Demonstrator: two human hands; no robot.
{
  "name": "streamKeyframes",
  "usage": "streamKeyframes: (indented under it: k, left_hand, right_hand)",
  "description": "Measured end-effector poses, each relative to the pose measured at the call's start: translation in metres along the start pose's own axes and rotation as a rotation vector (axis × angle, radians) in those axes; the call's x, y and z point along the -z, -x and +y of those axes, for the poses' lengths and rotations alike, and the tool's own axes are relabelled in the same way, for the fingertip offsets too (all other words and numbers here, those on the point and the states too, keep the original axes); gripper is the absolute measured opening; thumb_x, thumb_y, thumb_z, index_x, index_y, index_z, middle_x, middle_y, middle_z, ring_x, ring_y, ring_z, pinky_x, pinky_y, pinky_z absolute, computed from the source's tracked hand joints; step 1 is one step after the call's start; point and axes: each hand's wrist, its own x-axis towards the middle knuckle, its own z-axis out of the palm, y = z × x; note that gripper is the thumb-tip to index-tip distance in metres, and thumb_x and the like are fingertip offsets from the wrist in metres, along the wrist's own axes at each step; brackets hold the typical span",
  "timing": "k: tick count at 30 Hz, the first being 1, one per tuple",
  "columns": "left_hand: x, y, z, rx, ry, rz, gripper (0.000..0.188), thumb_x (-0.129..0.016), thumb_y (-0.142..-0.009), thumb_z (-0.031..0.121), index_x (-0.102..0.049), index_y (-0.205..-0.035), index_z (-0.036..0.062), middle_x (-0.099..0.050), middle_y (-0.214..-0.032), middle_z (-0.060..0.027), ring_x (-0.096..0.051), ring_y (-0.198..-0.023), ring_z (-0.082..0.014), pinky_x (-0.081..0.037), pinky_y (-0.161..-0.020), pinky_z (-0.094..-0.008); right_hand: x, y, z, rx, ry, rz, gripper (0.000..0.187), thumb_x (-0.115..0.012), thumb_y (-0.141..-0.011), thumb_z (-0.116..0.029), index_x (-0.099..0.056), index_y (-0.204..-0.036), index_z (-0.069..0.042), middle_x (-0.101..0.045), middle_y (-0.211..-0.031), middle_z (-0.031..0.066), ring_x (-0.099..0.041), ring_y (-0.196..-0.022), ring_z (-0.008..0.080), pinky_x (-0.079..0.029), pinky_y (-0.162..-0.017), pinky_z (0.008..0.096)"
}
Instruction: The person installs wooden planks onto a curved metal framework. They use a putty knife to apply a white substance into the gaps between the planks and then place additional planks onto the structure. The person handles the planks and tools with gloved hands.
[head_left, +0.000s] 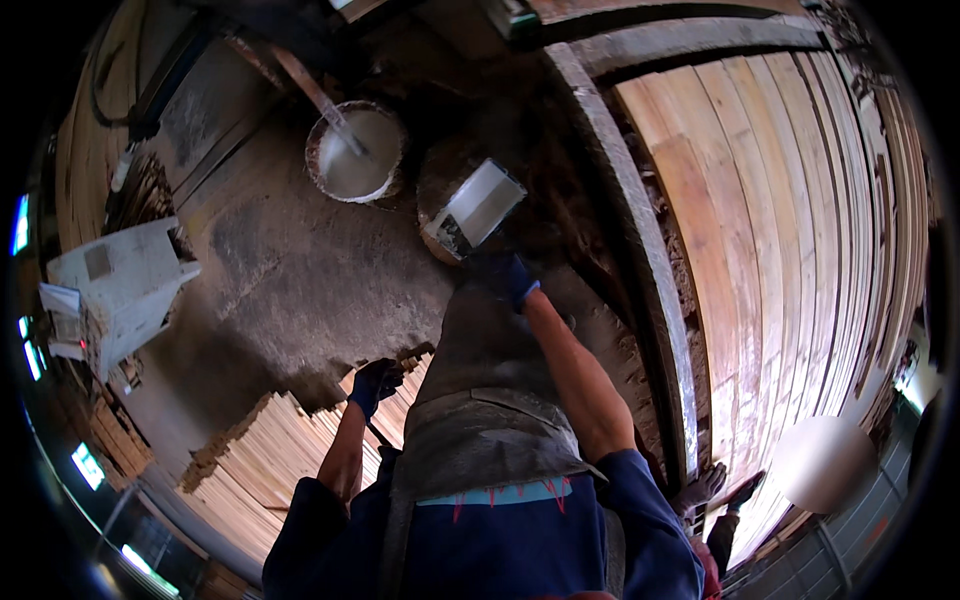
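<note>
Above the middle of the frame, a white-coated rectangular tray (488,203) lies slanted over a round container (437,247). The gloved right hand (515,280) is at the tray's near end; its fingers sink into shadow, so I cannot tell whether they grip it. The gloved left hand (376,384), lower left of centre, has loosely bent fingers slightly apart, with nothing visible in it, near stacked boards (265,460). A weak hold could let the tray slip and spill any wet coating; a knock against the leaning paddle (318,98) could tip the bucket (314,165) at upper left.
</note>
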Motion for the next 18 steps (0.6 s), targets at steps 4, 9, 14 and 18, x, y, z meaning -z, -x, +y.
streamKeyframes:
  k: [4, 9, 14, 18]
  left_hand:
    - [0.066, -0.056, -0.031, -0.356, -0.045, -0.398, 0.029, -0.054, -0.095, 0.024, -0.061, -0.12, 0.0114, -0.067, -0.112, -0.0108, -0.065, -0.096, -0.028, -0.052, -0.084, -0.0424]
    - [0.049, -0.043, -0.019, 0.002, 0.097, -0.086, 0.037, -0.052, -0.093, 0.046, -0.063, -0.116, 0.0185, -0.067, -0.112, -0.0096, -0.064, -0.093, -0.0273, -0.049, -0.075, -0.0403]
    - [0.036, -0.018, 0.043, -0.13, -0.176, -0.023, 0.045, -0.051, -0.092, 0.052, -0.056, -0.123, 0.0199, -0.067, -0.113, -0.0105, -0.063, -0.084, -0.0307, -0.047, -0.071, -0.0442]
    - [0.052, -0.05, 0.158, -0.239, -0.147, -0.177, 0.039, -0.051, -0.091, 0.053, -0.059, -0.112, 0.0225, -0.067, -0.113, -0.0108, -0.062, -0.088, -0.0319, -0.046, -0.063, -0.048]
  right_hand:
    - [-0.006, 0.004, 0.004, -0.288, -0.24, -0.086, 0.025, -0.065, -0.09, -0.022, -0.069, -0.109, -0.007, -0.071, -0.098, 0.0104, -0.067, -0.083, 0.0194, -0.055, -0.071, 0.0355]
    - [-0.013, 0.012, 0.004, -0.542, -0.601, -0.062, 0.03, -0.058, -0.095, -0.034, -0.069, -0.104, -0.007, -0.073, -0.083, 0.008, -0.066, -0.06, 0.0141, -0.053, -0.052, 0.0291]
    - [0.056, 0.039, -0.096, -0.277, -0.883, -0.039, 0.036, -0.059, -0.095, -0.034, -0.064, -0.119, -0.008, -0.072, -0.085, 0.0071, -0.065, -0.061, 0.0118, -0.051, -0.051, 0.0254]
    - [0.164, 0.085, -0.202, -0.026, -1.139, 0.123, 0.028, -0.055, -0.095, -0.022, -0.064, -0.111, -0.001, -0.071, -0.086, 0.0127, -0.065, -0.061, 0.0147, -0.051, -0.049, 0.0253]
